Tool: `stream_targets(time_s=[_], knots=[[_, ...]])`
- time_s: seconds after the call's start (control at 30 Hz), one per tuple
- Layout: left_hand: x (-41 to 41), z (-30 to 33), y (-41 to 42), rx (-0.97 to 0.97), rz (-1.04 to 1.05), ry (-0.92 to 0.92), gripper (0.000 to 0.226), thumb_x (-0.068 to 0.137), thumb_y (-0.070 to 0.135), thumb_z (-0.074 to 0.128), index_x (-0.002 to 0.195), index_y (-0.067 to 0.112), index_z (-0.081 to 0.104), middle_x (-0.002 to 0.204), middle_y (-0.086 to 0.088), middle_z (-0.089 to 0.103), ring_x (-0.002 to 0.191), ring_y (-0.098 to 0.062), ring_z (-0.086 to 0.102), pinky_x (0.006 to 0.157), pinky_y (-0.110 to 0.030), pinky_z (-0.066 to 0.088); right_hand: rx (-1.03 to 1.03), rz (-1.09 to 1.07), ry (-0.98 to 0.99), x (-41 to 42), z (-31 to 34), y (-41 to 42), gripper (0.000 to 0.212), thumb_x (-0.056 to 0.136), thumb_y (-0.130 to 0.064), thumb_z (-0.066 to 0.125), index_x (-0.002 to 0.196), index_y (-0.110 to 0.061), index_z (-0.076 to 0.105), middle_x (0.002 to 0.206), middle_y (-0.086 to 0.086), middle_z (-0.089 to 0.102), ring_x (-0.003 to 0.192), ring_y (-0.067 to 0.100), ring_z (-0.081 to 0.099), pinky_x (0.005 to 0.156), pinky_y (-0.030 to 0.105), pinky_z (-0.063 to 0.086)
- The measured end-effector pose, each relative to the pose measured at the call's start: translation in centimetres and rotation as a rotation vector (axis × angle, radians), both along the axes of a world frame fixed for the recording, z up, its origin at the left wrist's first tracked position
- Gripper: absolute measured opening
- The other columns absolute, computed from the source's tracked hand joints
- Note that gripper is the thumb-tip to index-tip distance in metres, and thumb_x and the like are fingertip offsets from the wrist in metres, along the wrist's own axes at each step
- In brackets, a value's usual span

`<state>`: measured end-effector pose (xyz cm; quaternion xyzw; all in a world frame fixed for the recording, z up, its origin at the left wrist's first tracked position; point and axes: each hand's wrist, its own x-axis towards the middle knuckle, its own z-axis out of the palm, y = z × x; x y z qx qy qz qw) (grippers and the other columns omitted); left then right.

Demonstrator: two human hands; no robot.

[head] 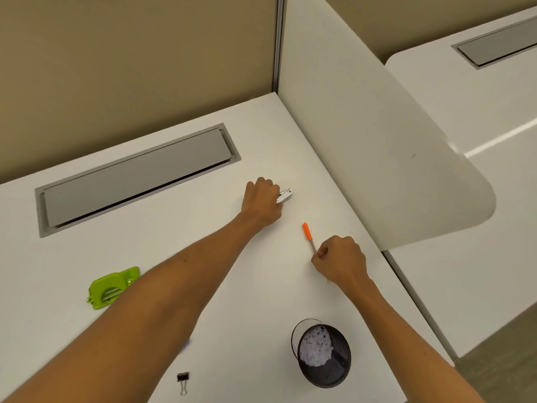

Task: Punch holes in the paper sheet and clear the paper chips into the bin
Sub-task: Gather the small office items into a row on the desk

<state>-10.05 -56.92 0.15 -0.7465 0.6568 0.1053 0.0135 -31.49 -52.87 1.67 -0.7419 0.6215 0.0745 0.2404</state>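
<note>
My left hand (263,203) reaches far across the white desk (203,257) and is closed around a small silver metal tool (284,196) that sticks out past my fingers. My right hand (340,258) is closed on a pen with an orange cap (307,231), which points away from me. A black mesh bin (322,354) stands at the near right, holding a heap of white paper chips (315,349). A green hole punch (113,287) lies on the desk at the left, apart from both hands. No paper sheet is visible.
A black binder clip (183,381) lies near the front edge. A grey cable hatch (136,177) is set into the desk at the back. A tan partition (130,68) and a white side divider (377,155) close off the back and right.
</note>
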Motion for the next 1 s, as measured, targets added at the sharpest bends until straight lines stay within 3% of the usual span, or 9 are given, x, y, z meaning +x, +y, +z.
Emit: stream_targets(time_s=[0.17,0.3,0.43,0.57,0.7,0.77,0.87,1.0], knots=[[-0.3,-0.2,0.0,0.032,-0.028,0.017,0.025,0.094,0.027,0.052,0.111,0.011,0.06,0.115,-0.008,0.062,0.112,-0.028,0.052,0.088,-0.038,0.037,0.02,-0.021,-0.036,-0.3,0.0,0.4,0.021,0.079,-0.039,0.07,0.09,-0.022,0.074,0.082,-0.002,0.071,0.076,0.021,0.067,0.068,0.033,0.058],[-0.2,0.1,1.9,0.033,-0.017,0.063,0.038,0.093,0.028,0.056,0.126,0.01,0.051,0.124,-0.01,0.058,0.117,-0.03,0.049,0.092,-0.04,0.038,-0.015,-0.032,-0.07,-0.4,0.8,0.7,0.03,0.08,-0.042,0.072,0.103,-0.023,0.07,0.09,-0.006,0.072,0.083,0.018,0.068,0.069,0.029,0.054],[1.1,1.3,6.5,-0.089,0.136,0.237,0.057,0.091,0.03,0.06,0.141,0.009,0.041,0.14,-0.01,0.048,0.128,-0.031,0.042,0.099,-0.042,0.036,-0.05,-0.02,-0.131,0.5,2.2,1.3,0.03,0.08,-0.038,0.073,0.105,-0.021,0.069,0.092,-0.005,0.073,0.084,0.019,0.068,0.069,0.029,0.054],[4.2,1.8,14.8,-0.221,0.279,0.328,0.053,0.09,0.023,0.064,0.137,0.006,0.047,0.138,-0.012,0.052,0.127,-0.032,0.045,0.099,-0.042,0.038,-0.07,0.041,-0.203,2.7,3.9,2.6,0.028,0.079,-0.035,0.074,0.102,-0.021,0.069,0.09,-0.007,0.072,0.087,0.019,0.067,0.073,0.031,0.055],[7.4,1.6,24.0,-0.275,0.389,0.341,0.043,0.087,0.016,0.068,0.127,0.004,0.057,0.126,-0.014,0.06,0.116,-0.034,0.055,0.092,-0.044,0.047,-0.067,0.212,-0.291,6.2,4.8,5.8,0.022,0.081,-0.03,0.072,0.101,-0.021,0.068,0.087,-0.009,0.071,0.085,0.016,0.066,0.088,0.036,0.051],[8.0,1.6,28.4,-0.277,0.458,0.356,0.039,0.086,0.015,0.07,0.122,0.005,0.059,0.121,-0.013,0.062,0.11,-0.033,0.059,0.088,-0.041,0.05,-0.017,0.338,-0.317,8.2,4.8,8.3,0.023,0.082,-0.027,0.07,0.104,-0.022,0.068,0.092,-0.009,0.072,0.087,0.016,0.067,0.084,0.034,0.052],[7.3,1.5,33.9,-0.218,0.529,0.355,0.041,0.083,0.021,0.073,0.12,0.009,0.061,0.12,-0.007,0.063,0.105,-0.026,0.062,0.084,-0.036,0.052,0.064,0.551,-0.286,11.0,3.6,12.7,0.03,0.085,-0.023,0.067,0.114,-0.024,0.065,0.108,-0.006,0.069,0.098,0.017,0.065,0.076,0.029,0.05],[5.6,0.7,39.6,-0.151,0.539,0.323,0.044,0.078,0.025,0.074,0.117,0.01,0.062,0.116,-0.005,0.063,0.102,-0.024,0.062,0.078,-0.031,0.053,0.077,0.795,-0.193,13.9,1.3,17.4,0.048,0.09,-0.014,0.062,0.135,-0.026,0.051,0.133,0.001,0.053,0.121,0.022,0.052,0.088,0.035,0.049]])
